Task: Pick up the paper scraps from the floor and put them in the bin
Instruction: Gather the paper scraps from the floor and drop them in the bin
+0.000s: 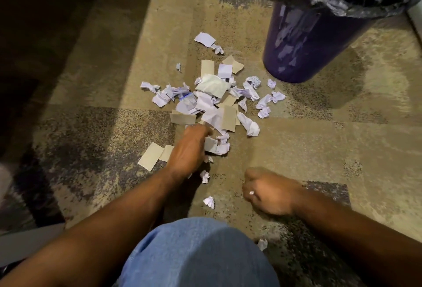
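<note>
A pile of white crumpled and tan flat paper scraps (212,101) lies on the carpet in the middle of the view. My left hand (188,149) reaches into the pile's near edge, its fingers curled around white scraps (217,146). My right hand (267,192) hovers low over the carpet to the right, fingers curled into a fist; I see no scrap in it. Loose crumpled bits (209,202) lie between my hands. The purple bin (308,42) with a black liner stands at the upper right, just beyond the pile.
My knee in blue jeans (198,252) fills the bottom centre. Two tan pieces (151,156) lie left of my left hand, and one scrap (262,244) sits beside my knee. Dark furniture shadows the left side. Patterned carpet stretches right of the pile.
</note>
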